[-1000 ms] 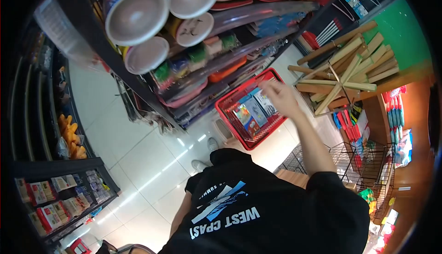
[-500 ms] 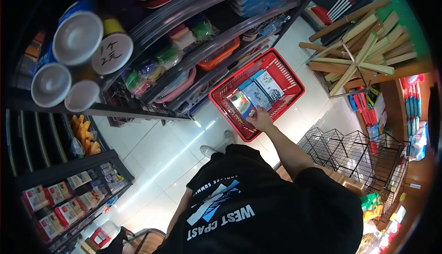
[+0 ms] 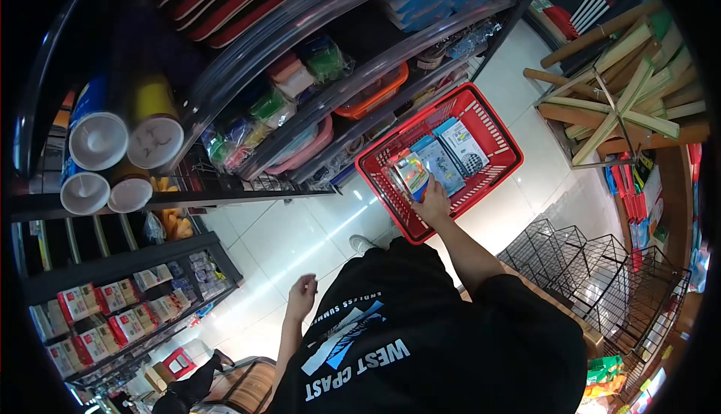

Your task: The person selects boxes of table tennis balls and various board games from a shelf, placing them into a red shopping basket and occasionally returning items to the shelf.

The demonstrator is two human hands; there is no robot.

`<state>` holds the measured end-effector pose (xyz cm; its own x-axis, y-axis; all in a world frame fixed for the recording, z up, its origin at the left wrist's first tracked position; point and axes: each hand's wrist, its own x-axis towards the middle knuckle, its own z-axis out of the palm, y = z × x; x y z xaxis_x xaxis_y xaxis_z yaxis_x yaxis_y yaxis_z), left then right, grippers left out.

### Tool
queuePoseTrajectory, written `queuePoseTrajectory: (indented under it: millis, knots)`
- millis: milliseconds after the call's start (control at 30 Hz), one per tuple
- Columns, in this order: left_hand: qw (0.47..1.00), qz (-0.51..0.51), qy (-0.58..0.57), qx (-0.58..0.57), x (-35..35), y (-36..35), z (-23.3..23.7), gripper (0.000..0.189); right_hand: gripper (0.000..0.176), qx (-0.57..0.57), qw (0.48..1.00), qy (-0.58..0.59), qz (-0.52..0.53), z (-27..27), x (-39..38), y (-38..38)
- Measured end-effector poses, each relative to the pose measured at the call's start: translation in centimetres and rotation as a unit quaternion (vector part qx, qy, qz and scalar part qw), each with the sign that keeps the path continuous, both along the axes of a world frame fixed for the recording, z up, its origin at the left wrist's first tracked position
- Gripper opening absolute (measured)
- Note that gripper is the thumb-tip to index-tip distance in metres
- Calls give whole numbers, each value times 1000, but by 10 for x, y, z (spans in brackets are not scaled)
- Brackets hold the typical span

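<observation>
We are pinching the near edge, likely the best grip, of a flat, multicoloured, glossy packet (image 3: 410,171), probably light, stiff and slippery, inside the red plastic basket (image 3: 496,144) with our right hand (image 3: 435,205), our left hand (image 3: 302,296) hanging seemingly empty, fingers loosely curled.

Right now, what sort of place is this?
Probably a general or household-goods shop: a red shopping basket with packages in it, rows of matching packets on display, and a pile of wooden sticks.

Colourful pack (image 3: 408,168) partly hidden behind the right fingers (image 3: 430,198)
</observation>
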<state>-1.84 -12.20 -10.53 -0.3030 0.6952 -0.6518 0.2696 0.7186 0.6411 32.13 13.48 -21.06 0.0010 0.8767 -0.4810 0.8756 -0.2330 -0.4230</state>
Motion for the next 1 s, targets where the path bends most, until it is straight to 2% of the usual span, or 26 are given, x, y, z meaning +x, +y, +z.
queuePoseTrajectory:
  millis: [67,133,167,233,267,333,400,467,533,600,633,667,700,733,833,867,967,1000]
  knots:
    - [999,-18,-13,45,17,43,17,33,104,47,999,8,3,16,5,1]
    - [994,-47,-28,96,36,81,34,33,99,136,986,94,35,40,11,6]
    - [993,-44,-29,101,47,100,44,33,99,140,985,93,38,61,12,10]
    - [983,-89,-75,141,66,132,65,36,95,82,973,205,68,115,10,17]
    - [983,-81,-70,152,74,143,75,36,95,90,971,209,79,138,11,20]
    - [963,-94,-180,180,83,165,91,48,90,54,953,279,106,178,10,21]
    - [933,-104,-251,237,87,179,99,65,86,129,912,360,148,199,9,21]
    - [909,-99,-290,281,101,199,130,77,86,155,883,398,195,248,3,23]
    - [871,-98,-362,318,105,210,157,92,87,188,872,375,252,294,-4,23]
    - [841,-104,-378,373,107,214,186,86,89,220,860,363,283,322,-13,25]
    - [837,-110,-375,384,102,213,205,86,87,250,839,349,333,341,-18,27]
    - [842,-138,-344,391,97,212,225,76,86,279,817,332,381,359,-23,28]
    - [846,-166,-314,398,91,211,243,66,87,305,799,341,390,376,-32,28]
    - [841,-170,-313,408,85,208,256,66,87,315,796,335,393,393,-39,27]
    - [819,-136,-278,483,71,197,290,41,89,409,754,261,443,450,-64,20]
    - [814,-138,-279,490,66,193,303,41,89,415,751,255,445,464,-73,18]
    - [791,-154,-289,517,51,182,344,31,83,498,689,245,466,506,-94,14]
    - [769,-145,-264,564,48,182,358,30,82,530,668,224,471,521,-99,15]
